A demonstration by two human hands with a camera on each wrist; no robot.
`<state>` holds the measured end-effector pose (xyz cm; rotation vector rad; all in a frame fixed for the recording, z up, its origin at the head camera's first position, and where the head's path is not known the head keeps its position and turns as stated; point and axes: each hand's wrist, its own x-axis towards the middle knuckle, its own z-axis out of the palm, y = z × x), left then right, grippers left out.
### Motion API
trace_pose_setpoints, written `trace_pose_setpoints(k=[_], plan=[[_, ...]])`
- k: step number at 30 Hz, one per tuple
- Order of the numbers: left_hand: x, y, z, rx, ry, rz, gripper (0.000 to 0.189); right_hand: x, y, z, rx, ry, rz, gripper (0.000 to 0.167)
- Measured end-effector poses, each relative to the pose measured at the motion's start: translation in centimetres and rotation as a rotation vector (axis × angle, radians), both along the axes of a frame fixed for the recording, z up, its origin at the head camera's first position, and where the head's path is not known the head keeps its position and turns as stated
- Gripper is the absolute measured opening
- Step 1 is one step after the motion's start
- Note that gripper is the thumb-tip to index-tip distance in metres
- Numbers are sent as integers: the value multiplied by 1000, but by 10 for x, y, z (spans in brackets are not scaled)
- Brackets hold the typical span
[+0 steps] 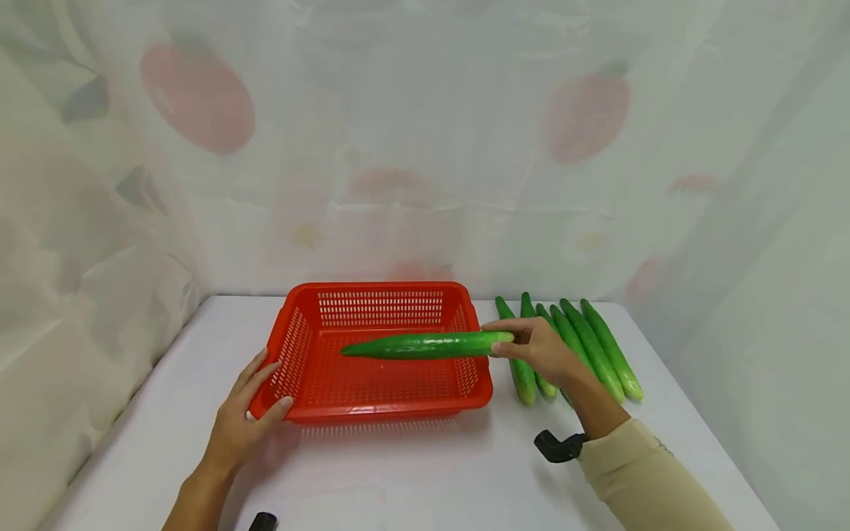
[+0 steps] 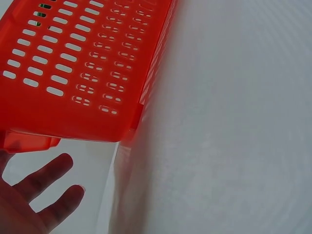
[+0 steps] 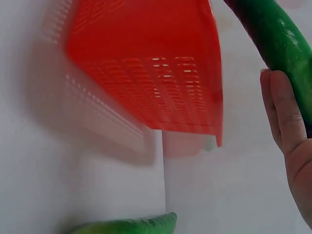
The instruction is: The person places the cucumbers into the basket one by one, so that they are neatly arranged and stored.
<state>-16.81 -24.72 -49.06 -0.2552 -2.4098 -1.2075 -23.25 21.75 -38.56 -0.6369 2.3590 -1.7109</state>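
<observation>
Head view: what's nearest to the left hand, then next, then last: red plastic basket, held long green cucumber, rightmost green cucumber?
1. Red plastic basket: right by the left hand.
2. Held long green cucumber: in the right hand, over the basket.
3. Rightmost green cucumber: on the table, far right.

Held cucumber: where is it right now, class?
In the head view, the held cucumber is above the red basket, its right end pinched by the right hand.
</observation>
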Motion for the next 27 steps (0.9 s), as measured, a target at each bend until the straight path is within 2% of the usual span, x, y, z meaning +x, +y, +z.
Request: trace_pose_setpoints(k=[8,12,18,27], plan=[[0,3,1,29,-6,-18,57,-3,-19,-6,55,-33,6,34],[2,2,2,43,11,-23,56,-5,-34,-8,78,-28,38,32],[1,1,0,45,1,-23,57,-7,-52,-14,117,11,100,30],[0,-1,-4,57,8,-27,58,-7,-73,-23,158,13,148,28]])
